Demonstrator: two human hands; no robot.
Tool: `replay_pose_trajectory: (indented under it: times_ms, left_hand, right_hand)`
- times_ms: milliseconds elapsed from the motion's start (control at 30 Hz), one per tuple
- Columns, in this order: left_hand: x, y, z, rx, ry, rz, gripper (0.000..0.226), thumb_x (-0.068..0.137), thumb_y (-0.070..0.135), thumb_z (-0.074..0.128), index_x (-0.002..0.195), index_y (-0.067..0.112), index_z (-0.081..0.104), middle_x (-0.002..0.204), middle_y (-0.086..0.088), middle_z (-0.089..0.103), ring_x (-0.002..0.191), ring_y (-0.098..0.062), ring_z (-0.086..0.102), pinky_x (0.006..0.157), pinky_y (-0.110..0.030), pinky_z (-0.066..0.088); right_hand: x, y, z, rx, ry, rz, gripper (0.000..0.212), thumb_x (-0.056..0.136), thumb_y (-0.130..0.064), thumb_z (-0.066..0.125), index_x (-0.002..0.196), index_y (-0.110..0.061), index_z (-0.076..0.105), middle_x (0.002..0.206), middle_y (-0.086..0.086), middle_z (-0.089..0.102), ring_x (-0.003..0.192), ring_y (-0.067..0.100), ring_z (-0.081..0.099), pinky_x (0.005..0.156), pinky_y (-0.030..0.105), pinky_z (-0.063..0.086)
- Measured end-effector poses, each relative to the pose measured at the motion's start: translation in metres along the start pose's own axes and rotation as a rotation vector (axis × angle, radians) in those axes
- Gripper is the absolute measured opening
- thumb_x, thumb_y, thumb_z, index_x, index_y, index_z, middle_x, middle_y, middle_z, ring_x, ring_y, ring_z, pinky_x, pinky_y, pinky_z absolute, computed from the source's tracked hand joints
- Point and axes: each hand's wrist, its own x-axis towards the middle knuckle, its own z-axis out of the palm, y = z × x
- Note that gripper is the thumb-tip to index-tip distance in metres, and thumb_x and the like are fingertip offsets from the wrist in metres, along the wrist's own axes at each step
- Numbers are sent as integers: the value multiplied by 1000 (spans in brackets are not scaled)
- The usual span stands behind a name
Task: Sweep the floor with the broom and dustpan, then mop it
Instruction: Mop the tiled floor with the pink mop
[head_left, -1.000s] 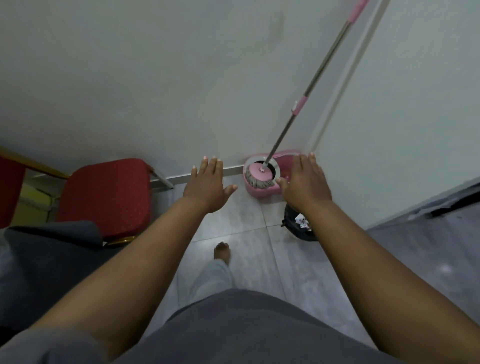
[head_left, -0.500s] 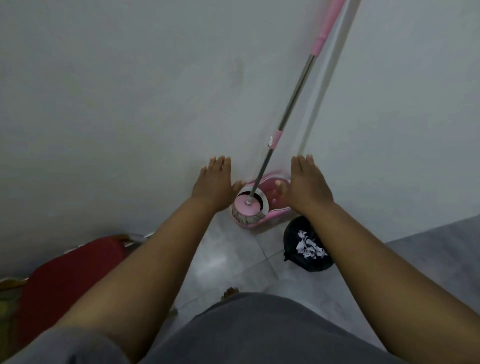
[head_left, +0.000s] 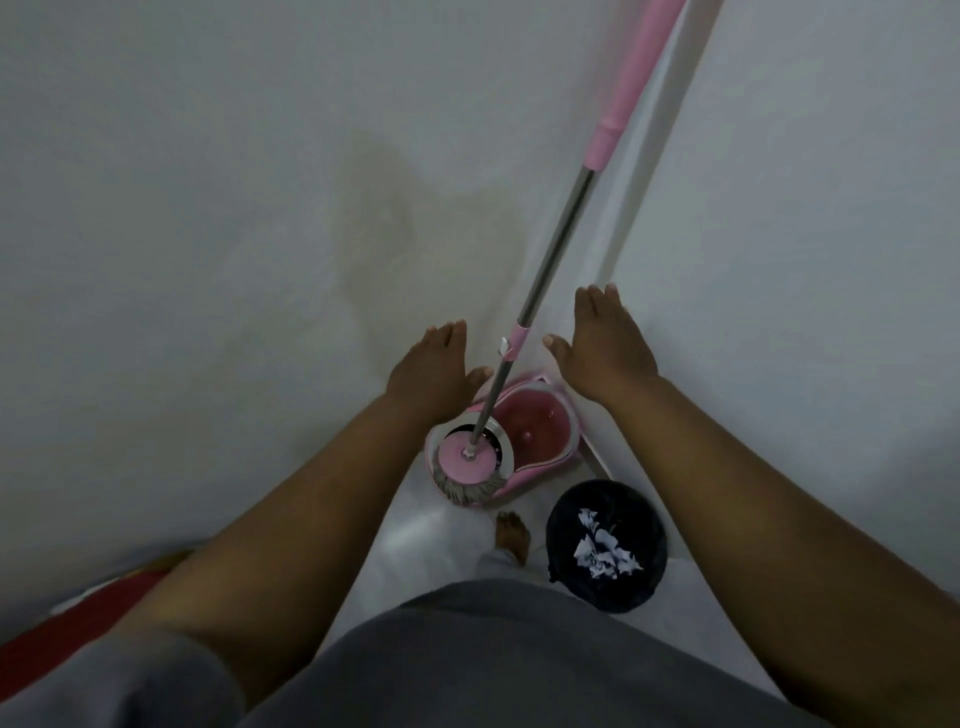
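Mop (head_left: 540, 291) leans in bucket (head_left: 524, 441); our left hand (head_left: 431, 379) and right hand (head_left: 605, 353) flank it, fingers straight, empty. We should grip the shaft firmly before lifting.

The bucket (head_left: 540, 434) stands on the floor (head_left: 415, 530) in the room's corner. The mop (head_left: 465, 460) rests in its left basket, its handle (head_left: 556, 244) leaning up into the corner. My left hand (head_left: 431, 376) and right hand (head_left: 608, 353) flank the handle, apart from it. The bin (head_left: 566, 525) sits nearer me, right of my foot (head_left: 511, 535).
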Motion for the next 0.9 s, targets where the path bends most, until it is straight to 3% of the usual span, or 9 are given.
replay_pose_trajectory:
  times_ms: [100, 200, 333, 467, 533, 633, 700, 767, 900]
  left_hand:
    - [50, 18, -5, -57, -30, -38, 77, 98, 55, 44, 157, 12, 16, 156, -13, 33, 140, -30, 37, 106, -42, 40]
    - [70, 27, -5, -197, -17, -41, 73, 100, 50, 46, 156, 10, 22, 151, -16, 42, 136, -31, 43, 108, -40, 39]
    - [100, 42, 5, -253, -102, -33, 74, 99, 47, 50, 155, 7, 25, 149, -17, 45, 136, -30, 44, 110, -38, 38]
    - [129, 49, 4, -270, -148, -34, 76, 98, 45, 54, 156, 6, 23, 154, -15, 39, 140, -29, 40, 113, -35, 34]
    - [139, 51, 0, -311, -142, -27, 74, 98, 41, 56, 156, 7, 23, 156, -13, 37, 141, -28, 39, 114, -33, 32]
    - [146, 49, -5, -383, -151, -19, 69, 98, 37, 57, 155, 10, 29, 155, -9, 39, 140, -25, 40, 112, -30, 32]
    - [149, 47, -6, -409, -172, 15, 53, 99, 38, 55, 145, 12, 46, 140, -8, 55, 128, -27, 52, 98, -29, 41]
    - [148, 44, -6, -446, -168, 57, 35, 101, 39, 52, 120, 11, 60, 109, -9, 66, 105, -31, 62, 79, -31, 43]
    - [138, 31, -11, -549, -167, 101, 31, 101, 38, 52, 108, 10, 61, 102, -14, 66, 94, -31, 62, 81, -35, 49]
  right_hand:
    - [53, 17, -10, 85, -23, 50, 77, 99, -46, 46, 152, 1, 17, 160, 17, 19, 151, 32, 6, 121, 42, 15]
    - [80, 18, -18, 150, -60, 76, 76, 100, -47, 44, 153, 0, 15, 161, 15, 19, 150, 29, 8, 119, 40, 16]
    - [120, 20, -25, 459, -76, 151, 74, 96, -51, 51, 153, -12, 25, 156, 9, 34, 142, 25, 34, 112, 33, 29]
    - [143, 14, -32, 849, -16, 205, 40, 94, -43, 58, 128, -24, 53, 122, -5, 61, 113, 18, 59, 98, 36, 49]
    - [142, 13, -31, 892, -15, 194, 27, 95, -39, 56, 117, -23, 55, 111, -4, 63, 103, 17, 62, 94, 42, 53]
    - [130, 8, -30, 855, -27, 119, 24, 95, -38, 57, 114, -23, 57, 109, -2, 66, 100, 19, 65, 91, 44, 55]
    - [122, 3, -31, 833, -30, 83, 26, 95, -37, 59, 115, -21, 59, 109, -1, 67, 100, 19, 66, 91, 43, 55]
    - [114, -4, -31, 838, -19, 64, 27, 94, -35, 61, 116, -19, 60, 108, -1, 68, 100, 19, 66, 92, 42, 55]
    - [103, -17, -35, 845, 28, 38, 25, 94, -34, 62, 113, -19, 62, 103, -5, 68, 96, 14, 67, 92, 41, 55]
